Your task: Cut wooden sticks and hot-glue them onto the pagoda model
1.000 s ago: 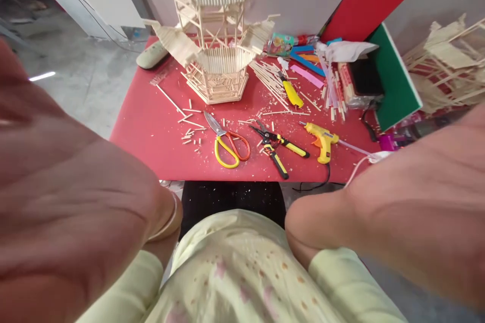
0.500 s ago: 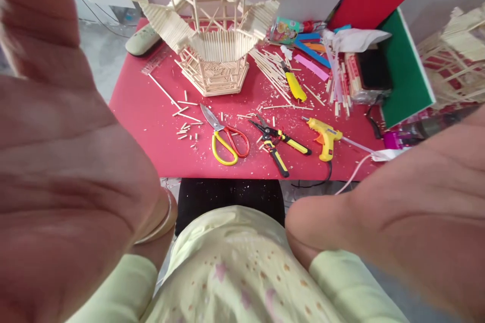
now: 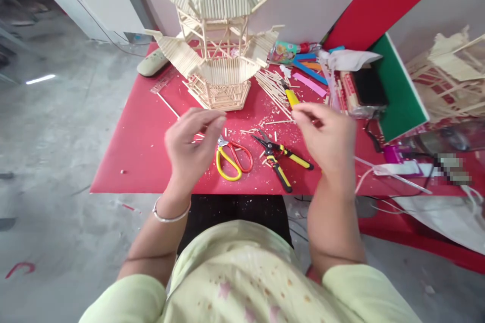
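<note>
My left hand (image 3: 195, 144) is raised over the front of the red table, fingers curled in towards the thumb, with nothing visible in it. It covers the blades of the scissors (image 3: 229, 164), which have one yellow and one red handle. My right hand (image 3: 328, 133) hovers on the other side, its fingers also curled and no object showing in them. Beside its fingertips lies a yellow utility knife (image 3: 291, 96). Between the hands lie black-and-yellow pliers (image 3: 278, 159). A tower model of thin wooden sticks (image 3: 223, 70) stands behind. The glue gun is hidden behind my right hand.
Loose wooden sticks (image 3: 275, 92) and cut bits lie on the red table (image 3: 129, 141). Coloured strips (image 3: 308, 83), a plastic bottle (image 3: 283, 52) and a dark box-shaped item (image 3: 369, 86) sit back right, by a green board (image 3: 403, 96). A computer mouse (image 3: 152, 63) rests back left.
Both hands have moved away from close to the camera, down and inward over the table. Their spread palms have become curled fingers. The view has shifted, showing more of the tower's upper roof.
</note>
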{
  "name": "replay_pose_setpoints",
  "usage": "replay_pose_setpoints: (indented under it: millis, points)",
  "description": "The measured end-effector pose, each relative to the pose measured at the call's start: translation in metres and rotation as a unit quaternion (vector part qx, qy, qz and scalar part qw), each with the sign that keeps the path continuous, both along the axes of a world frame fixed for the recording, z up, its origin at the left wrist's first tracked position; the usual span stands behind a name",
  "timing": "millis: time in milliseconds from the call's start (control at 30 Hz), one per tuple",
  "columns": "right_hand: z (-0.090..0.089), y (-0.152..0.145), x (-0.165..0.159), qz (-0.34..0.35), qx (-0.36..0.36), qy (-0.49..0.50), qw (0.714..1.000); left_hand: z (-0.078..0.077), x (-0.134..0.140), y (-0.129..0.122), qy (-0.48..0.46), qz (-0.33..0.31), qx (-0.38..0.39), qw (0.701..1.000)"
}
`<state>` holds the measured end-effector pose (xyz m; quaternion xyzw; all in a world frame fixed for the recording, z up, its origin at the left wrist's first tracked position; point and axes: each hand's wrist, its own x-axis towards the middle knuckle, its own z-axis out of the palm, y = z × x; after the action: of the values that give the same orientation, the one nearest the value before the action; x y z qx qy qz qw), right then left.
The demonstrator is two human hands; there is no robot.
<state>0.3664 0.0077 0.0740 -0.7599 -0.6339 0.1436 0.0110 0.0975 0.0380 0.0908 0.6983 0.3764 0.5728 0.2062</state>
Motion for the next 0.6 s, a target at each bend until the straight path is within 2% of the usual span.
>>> replay_pose_setpoints:
  millis: [67, 133, 233, 333, 400, 500, 600]
  points:
    - [-0.004, 0.022, 0.004, -0.005, 0.005, -0.029, 1.000, -0.024, 0.006, 0.021, 0.170, -0.054, -0.053, 0.982]
    - [-0.008, 0.037, 0.010, -0.018, 0.020, -0.061, 0.998, -0.047, 0.012, 0.039, 0.302, -0.078, -0.085, 0.946]
    - [-0.014, 0.049, 0.017, -0.016, 0.057, -0.095, 0.994, -0.066, 0.022, 0.056, 0.389, -0.080, -0.094, 0.913]
    - [-0.018, 0.061, 0.019, 0.004, 0.061, -0.097, 0.993, -0.069, 0.038, 0.062, 0.424, -0.108, -0.093, 0.894]
    - [-0.021, 0.075, 0.019, 0.001, 0.058, -0.104, 0.993, -0.069, 0.050, 0.064, 0.424, -0.125, -0.086, 0.893]
    - [-0.027, 0.103, 0.022, -0.016, 0.049, -0.137, 0.989, -0.076, 0.063, 0.067, 0.375, -0.132, -0.091, 0.913]
    - [-0.033, 0.132, 0.026, -0.031, 0.003, -0.156, 0.987, -0.085, 0.065, 0.069, 0.307, -0.115, -0.111, 0.938]
